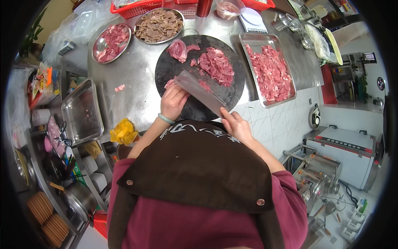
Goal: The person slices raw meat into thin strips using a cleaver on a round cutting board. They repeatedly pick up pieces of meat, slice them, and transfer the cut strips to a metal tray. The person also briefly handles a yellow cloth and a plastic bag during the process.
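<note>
On a round dark chopping block point(199, 46), my left hand point(174, 101) presses a piece of raw meat point(169, 83), mostly hidden behind the fingers. My right hand point(237, 126) grips the handle of a cleaver point(200, 93), whose wide blade slants across the block beside my left fingertips. Thin meat shreds lie beyond the blade. A pile of sliced raw meat point(216, 66) rests on the right half of the block. Toward the back is a larger uncut chunk of meat point(178, 50), with small scraps near it.
A steel tray of sliced meat point(270, 73) stands right of the block. Behind and left are a bowl of raw meat point(112, 42) and a bowl of greyish-brown slices point(159, 25). A yellow cloth point(123, 131) lies at the table's edge, near an unfilled steel tray point(83, 113). A kitchen scale point(252, 20) sits at the back.
</note>
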Motion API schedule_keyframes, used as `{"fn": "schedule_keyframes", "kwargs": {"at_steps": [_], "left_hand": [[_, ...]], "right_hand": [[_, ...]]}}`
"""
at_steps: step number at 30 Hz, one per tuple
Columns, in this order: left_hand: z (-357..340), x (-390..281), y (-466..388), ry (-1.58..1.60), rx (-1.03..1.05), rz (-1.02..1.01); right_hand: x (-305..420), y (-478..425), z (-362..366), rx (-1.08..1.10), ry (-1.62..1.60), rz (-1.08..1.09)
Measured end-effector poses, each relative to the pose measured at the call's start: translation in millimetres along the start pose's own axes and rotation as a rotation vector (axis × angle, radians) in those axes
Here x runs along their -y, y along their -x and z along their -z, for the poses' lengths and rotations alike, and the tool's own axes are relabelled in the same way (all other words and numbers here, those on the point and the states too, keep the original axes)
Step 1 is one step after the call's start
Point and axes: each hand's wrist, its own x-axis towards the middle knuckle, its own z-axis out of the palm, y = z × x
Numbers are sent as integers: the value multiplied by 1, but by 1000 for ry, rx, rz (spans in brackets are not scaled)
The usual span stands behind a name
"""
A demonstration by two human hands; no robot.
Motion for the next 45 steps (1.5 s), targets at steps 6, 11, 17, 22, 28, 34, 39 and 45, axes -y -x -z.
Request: {"fn": "schedule_keyframes", "kwargs": {"at_steps": [6, 11, 17, 22, 28, 34, 39, 45], "left_hand": [[-1, 4, 7, -46, 34, 28], [-1, 0, 0, 5, 10, 49], [1, 2, 5, -7, 100, 96], [-1, 1, -2, -33, 0, -1], [3, 2, 0, -26, 81, 40], [2, -1, 2, -45, 79, 69], [6, -4, -5, -1, 112, 67], [8, -5, -6, -46, 90, 38]], "right_hand": [[4, -1, -19, 21, 46, 110], [2, 20, -4, 59, 25, 70], [17, -11, -15, 22, 39, 105], [12, 7, -5, 68, 46, 50], [20, -34, -30, 8, 92, 129], [13, -19, -25, 25, 98, 112], [16, -30, -37, -20, 109, 110], [32, -64, -54, -54, 117, 98]]}}
